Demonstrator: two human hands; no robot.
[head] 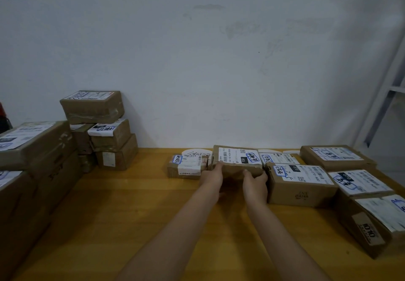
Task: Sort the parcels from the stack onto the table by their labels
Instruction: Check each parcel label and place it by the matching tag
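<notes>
A brown cardboard parcel (237,160) with a white label marked in blue sits at the back of the wooden table (135,204), near the wall. My left hand (212,176) grips its near left corner and my right hand (255,183) grips its near right side. Right of it lie several labelled parcels, the nearest one (300,184) beside my right hand. To its left a small parcel (186,166) lies in front of a round white one (197,153). The stack of unsorted parcels (98,127) stands at the left.
Large brown boxes (32,160) fill the left edge of the table. A row of parcels (361,184) runs along the right edge toward me. A white wall backs the table, and a metal rack frame (385,96) stands at the far right.
</notes>
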